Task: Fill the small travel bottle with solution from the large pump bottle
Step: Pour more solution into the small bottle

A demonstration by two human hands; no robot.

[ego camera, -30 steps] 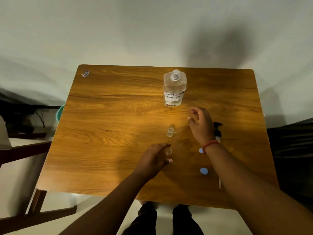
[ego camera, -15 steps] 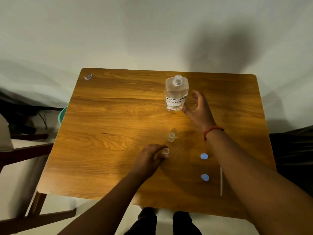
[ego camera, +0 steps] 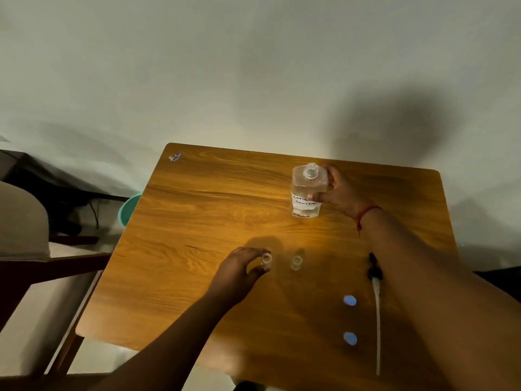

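- The desk (ego camera: 197, 221) fills the lower middle of the frame: a rectangular top with rounded corners, in warm orange-brown wood grain with a smooth, slightly glossy finish.
- Behind it, across the whole upper half, stands a plain pale wall carrying a soft dark shadow at the upper right.
- At the left edge a padded beige seat (ego camera: 19, 221) shows in part, and a teal round object (ego camera: 128, 208) peeks out just past the desk's left side; what it is cannot be told.
- A small sticker (ego camera: 174, 156) sits near the desk's upper left corner.
- The large bottle (ego camera: 306, 193) stands upright at the upper right of the desk. It is clear plastic, flat-shouldered, with an open threaded neck, clear liquid inside and a white handwritten label.
- The right hand (ego camera: 338, 190) grips this bottle from its right side, thumb across the front and fingers curled behind; a red thread band circles the wrist.
- The pump head (ego camera: 374, 268), black with a long white tube, lies flat on the desk at the lower right, apart from the bottle.
- The small travel bottle (ego camera: 266, 259), tiny, clear and open-topped, stands at centre frame, pinched by the fingertips of the left hand (ego camera: 239, 270).
- A second small clear bottle (ego camera: 296, 262) stands just to its right, untouched.
- Two round blue caps (ego camera: 350, 301) lie at the lower right, near the tube.
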